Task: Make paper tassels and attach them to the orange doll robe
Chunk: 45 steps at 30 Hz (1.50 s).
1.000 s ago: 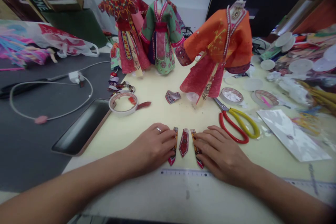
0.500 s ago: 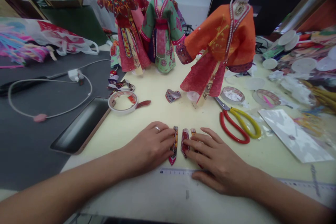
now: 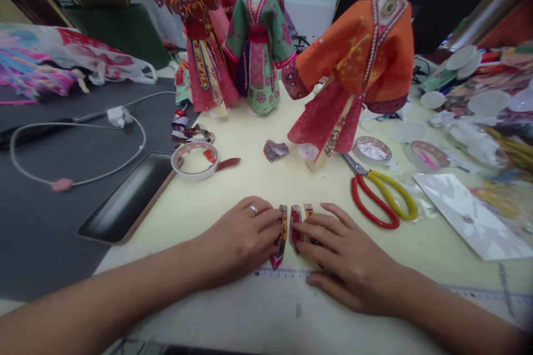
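My left hand [image 3: 245, 236], a ring on one finger, rests on the table with its fingertips on the edge of a narrow patterned fabric strip [image 3: 281, 244] with a pointed pink end. Beside that, a red fabric strip [image 3: 296, 216] with a line of white dots lies under the fingertips of my right hand [image 3: 347, 258]. That hand is spread flat. It mostly covers a third strip, yellow-patterned [image 3: 308, 210], whose top end shows. All three lie side by side with narrow gaps. Just below the strips runs a ruler [image 3: 287, 273], partly hidden by my right hand.
Scissors [image 3: 381, 194] lie to the right, near a white card [image 3: 470, 216]. A tape roll [image 3: 195, 161] and a phone [image 3: 129, 197] are on the left. Behind stand miniature robes on stands, the orange robe [image 3: 353, 50] closest. A fabric scrap [image 3: 275, 151] lies in the middle.
My left hand has shifted slightly right, and the left strip now lies closer to the red one. My right hand stays over the other strips. The whole view has shifted a little.
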Tool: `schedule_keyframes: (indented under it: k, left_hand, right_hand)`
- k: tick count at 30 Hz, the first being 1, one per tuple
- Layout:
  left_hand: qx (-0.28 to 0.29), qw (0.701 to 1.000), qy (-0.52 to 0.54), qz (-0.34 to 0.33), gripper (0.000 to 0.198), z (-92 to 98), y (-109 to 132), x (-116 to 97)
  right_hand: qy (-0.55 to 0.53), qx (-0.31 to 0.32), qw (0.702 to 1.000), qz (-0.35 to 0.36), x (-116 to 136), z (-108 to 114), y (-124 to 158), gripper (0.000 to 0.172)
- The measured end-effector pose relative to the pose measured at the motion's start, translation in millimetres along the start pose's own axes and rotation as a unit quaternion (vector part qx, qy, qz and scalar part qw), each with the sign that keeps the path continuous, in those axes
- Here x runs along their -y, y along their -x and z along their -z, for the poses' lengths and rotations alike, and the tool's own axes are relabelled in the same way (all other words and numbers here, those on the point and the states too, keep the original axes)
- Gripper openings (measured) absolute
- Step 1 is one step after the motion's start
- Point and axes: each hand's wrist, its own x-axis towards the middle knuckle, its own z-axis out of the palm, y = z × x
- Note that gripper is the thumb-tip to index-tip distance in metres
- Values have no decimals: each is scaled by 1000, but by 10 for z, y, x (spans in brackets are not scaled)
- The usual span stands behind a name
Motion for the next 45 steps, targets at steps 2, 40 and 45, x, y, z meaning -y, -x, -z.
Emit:
schedule_keyframes:
  k: [2,40,45]
  left_hand:
    - [-2,1000,1,-3,24,4,-7,0]
    - [-21,1000,3,-14,20,3,-10,6]
    - [-22,1000,3,-17,19,9,-16,8]
  right_hand:
    - [-2,0,1000,1,0,1,-3,34]
    - [13,-74,996,-48,-46,34,2,20]
    - [10,-77,996,-44,-41,38,10,19]
